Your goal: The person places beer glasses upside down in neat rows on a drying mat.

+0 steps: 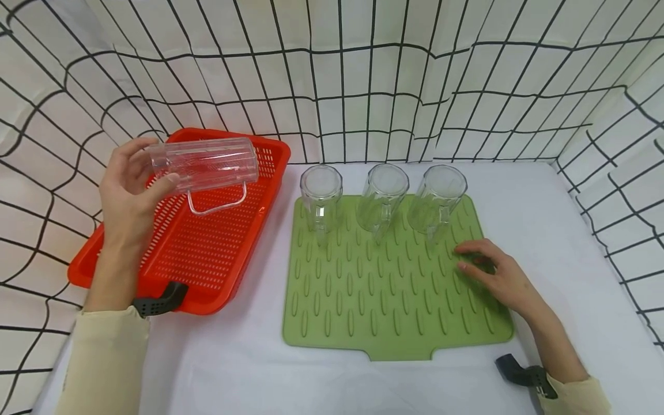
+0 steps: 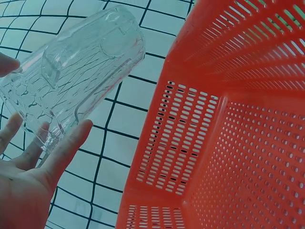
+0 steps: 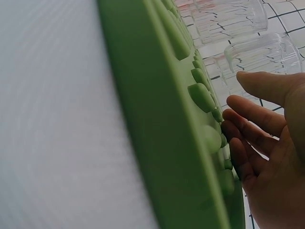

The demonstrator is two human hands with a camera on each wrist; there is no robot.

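Note:
My left hand (image 1: 129,187) grips a clear glass mug (image 1: 212,164) by one end, holding it sideways above the red basket (image 1: 249,253). The mug's handle hangs downward in the head view. In the left wrist view, the thumb and fingers spread around the end of the mug (image 2: 90,62). My right hand (image 1: 498,274) rests at the right side of the green drying mat (image 1: 363,323), its fingers loosely bent with nothing in them. Along the mat's back edge stand three clear mugs, the left one (image 1: 321,193), the middle one (image 1: 383,199) and the right one (image 1: 438,199), handles facing me.
A black wire grid (image 1: 358,75) backed by white cloth encloses the back and both sides. White cloth (image 1: 249,369) covers the table. The basket's raised slotted wall (image 1: 267,155) stands just left of the mat.

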